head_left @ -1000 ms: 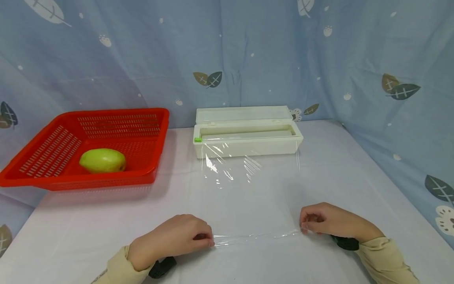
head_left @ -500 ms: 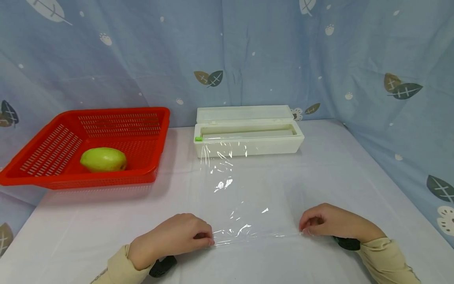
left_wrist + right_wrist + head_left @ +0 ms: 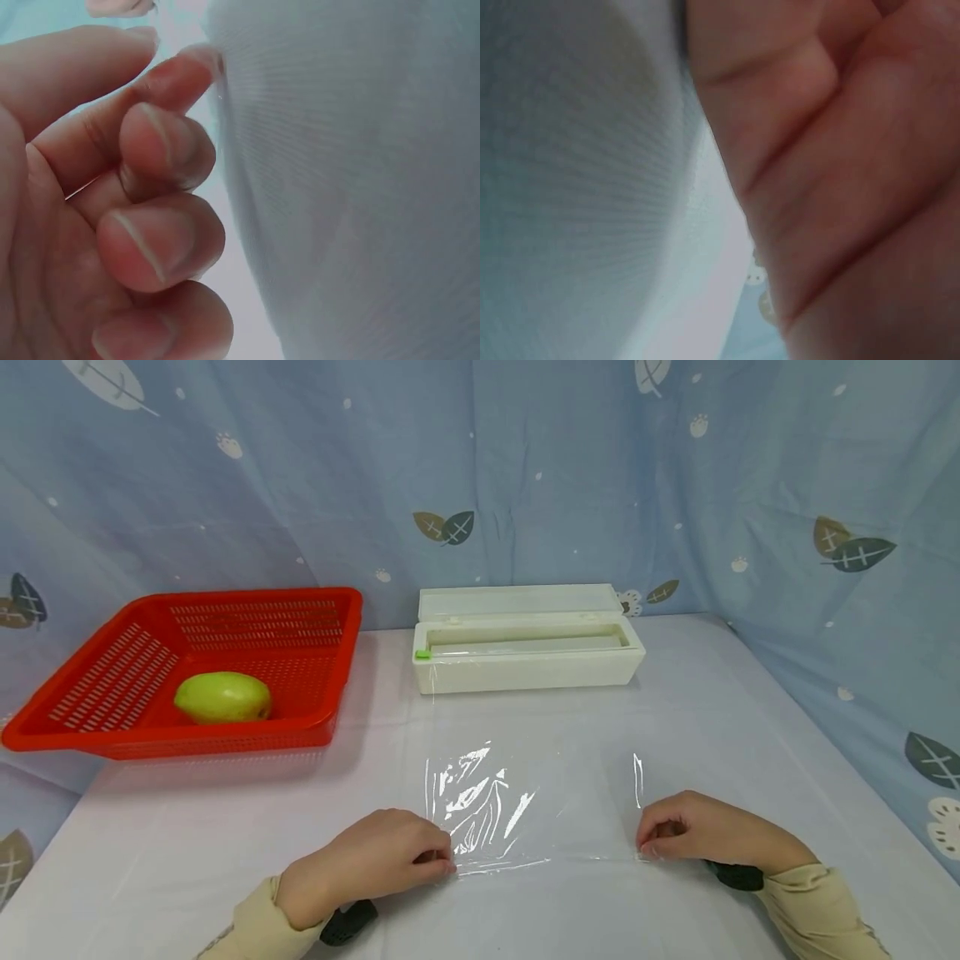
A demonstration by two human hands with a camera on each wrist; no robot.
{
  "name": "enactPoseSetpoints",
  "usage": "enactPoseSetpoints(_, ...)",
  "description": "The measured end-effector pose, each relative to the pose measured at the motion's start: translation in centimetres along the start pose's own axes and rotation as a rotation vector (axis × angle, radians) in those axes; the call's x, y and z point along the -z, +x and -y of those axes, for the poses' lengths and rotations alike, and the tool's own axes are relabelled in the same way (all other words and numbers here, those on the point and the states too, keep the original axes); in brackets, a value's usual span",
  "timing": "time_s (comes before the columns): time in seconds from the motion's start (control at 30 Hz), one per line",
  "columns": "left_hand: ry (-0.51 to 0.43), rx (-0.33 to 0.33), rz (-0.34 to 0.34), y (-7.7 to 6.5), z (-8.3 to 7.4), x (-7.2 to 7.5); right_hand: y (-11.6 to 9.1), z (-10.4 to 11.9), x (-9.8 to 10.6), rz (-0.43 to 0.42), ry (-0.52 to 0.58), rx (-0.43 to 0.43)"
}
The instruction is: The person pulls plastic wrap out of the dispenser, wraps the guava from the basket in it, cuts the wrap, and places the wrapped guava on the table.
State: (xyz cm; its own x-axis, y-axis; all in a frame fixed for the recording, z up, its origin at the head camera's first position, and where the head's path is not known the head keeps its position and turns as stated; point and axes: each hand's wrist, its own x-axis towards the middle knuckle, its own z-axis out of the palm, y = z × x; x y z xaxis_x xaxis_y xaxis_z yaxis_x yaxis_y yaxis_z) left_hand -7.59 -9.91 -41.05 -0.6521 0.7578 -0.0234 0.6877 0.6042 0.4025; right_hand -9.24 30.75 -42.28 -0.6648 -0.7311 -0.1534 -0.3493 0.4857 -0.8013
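A clear sheet of cling film (image 3: 487,806) spreads over the white table between the two hands, its glossy creases strongest near the left one. My left hand (image 3: 375,864) pinches the sheet's near left corner with thumb and fingertips; the other fingers (image 3: 161,244) curl loosely in the left wrist view. At the near right corner, my right hand (image 3: 712,831) pinches the film between thumb and index finger. Mostly palm (image 3: 870,195) fills the right wrist view, so its fingertips are hidden there. Beyond the sheet stands a white cling film dispenser (image 3: 528,675) with its lid up and a roll inside.
A red plastic basket (image 3: 330,714) stands at the back left, holding a yellow-green fruit (image 3: 223,697). On the dispenser's front left rim sits a small green slider (image 3: 423,654). A blue patterned curtain (image 3: 540,485) hangs behind and along the right side.
The film, which stretched up to the dispenser's front a second ago, has sunk flatter towards the table; its bright creases now lie nearer the hands. Both hands stay about where they were.
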Motion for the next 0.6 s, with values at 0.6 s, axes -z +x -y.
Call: enactPoseSetpoints(0.6,0.008,0.005,-0.022,0.02,-0.01,-0.09,0.19,-0.18,-0.01,-0.006,-0.028,0.050)
